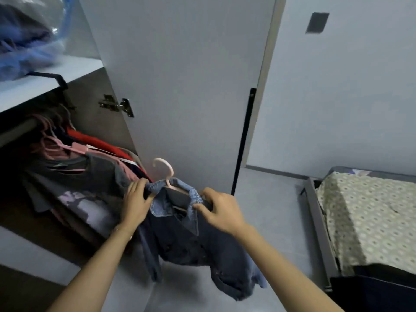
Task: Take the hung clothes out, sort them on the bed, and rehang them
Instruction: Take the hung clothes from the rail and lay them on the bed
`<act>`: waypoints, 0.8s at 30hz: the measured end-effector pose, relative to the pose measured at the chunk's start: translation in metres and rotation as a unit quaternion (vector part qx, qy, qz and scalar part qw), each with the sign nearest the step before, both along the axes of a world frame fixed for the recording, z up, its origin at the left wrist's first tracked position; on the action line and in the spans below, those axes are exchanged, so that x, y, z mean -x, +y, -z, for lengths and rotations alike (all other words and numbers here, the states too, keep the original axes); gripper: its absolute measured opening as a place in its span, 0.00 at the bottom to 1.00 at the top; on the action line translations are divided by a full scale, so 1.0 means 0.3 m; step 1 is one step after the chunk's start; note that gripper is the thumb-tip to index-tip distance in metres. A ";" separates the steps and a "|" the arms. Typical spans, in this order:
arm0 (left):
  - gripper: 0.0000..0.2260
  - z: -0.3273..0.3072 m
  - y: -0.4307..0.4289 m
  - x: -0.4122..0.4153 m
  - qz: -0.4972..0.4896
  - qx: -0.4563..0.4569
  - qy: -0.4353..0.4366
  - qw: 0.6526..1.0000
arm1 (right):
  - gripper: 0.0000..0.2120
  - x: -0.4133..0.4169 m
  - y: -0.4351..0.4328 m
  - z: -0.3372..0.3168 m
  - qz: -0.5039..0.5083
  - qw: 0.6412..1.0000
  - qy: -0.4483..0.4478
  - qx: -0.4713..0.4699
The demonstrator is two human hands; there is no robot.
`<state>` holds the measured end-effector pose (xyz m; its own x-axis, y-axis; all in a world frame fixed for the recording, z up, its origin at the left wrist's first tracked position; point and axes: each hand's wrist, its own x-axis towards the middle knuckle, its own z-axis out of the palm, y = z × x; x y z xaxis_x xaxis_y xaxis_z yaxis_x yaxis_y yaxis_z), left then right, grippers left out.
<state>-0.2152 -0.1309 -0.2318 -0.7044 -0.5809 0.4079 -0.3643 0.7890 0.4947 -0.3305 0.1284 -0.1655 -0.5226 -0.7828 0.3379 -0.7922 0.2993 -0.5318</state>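
Note:
A dark denim jacket (191, 244) with a lighter blue collar hangs on a pale pink hanger (166, 171) in front of the open wardrobe. My left hand (135, 203) grips its left shoulder and my right hand (219, 209) pinches the right shoulder by the collar. The hanger's hook is free in the air, off the rail. Inside the wardrobe on the left, several clothes (85, 176) hang on pink hangers from the rail (15, 129), among them a grey printed T-shirt and a red garment. The bed (369, 210) with a dotted cover lies at the right.
The white wardrobe door (180, 75) stands open just behind the jacket, with a black handle strip (244, 140) along its edge. A shelf (45, 82) above the rail holds bagged blue fabric. A dark garment (373, 291) lies at the bed's near end.

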 end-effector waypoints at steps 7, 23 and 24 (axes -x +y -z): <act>0.12 -0.010 0.410 0.194 0.057 -0.024 -0.032 0.998 | 0.16 0.072 0.399 0.039 0.086 0.994 0.001 -0.065; 0.12 0.017 1.321 0.790 0.346 -0.049 -0.115 0.930 | 0.18 0.149 1.238 0.119 0.466 0.874 -0.110 -0.088; 0.13 0.027 1.375 0.834 0.369 -0.048 -0.121 0.920 | 0.19 0.156 1.281 0.126 0.492 0.859 -0.114 -0.089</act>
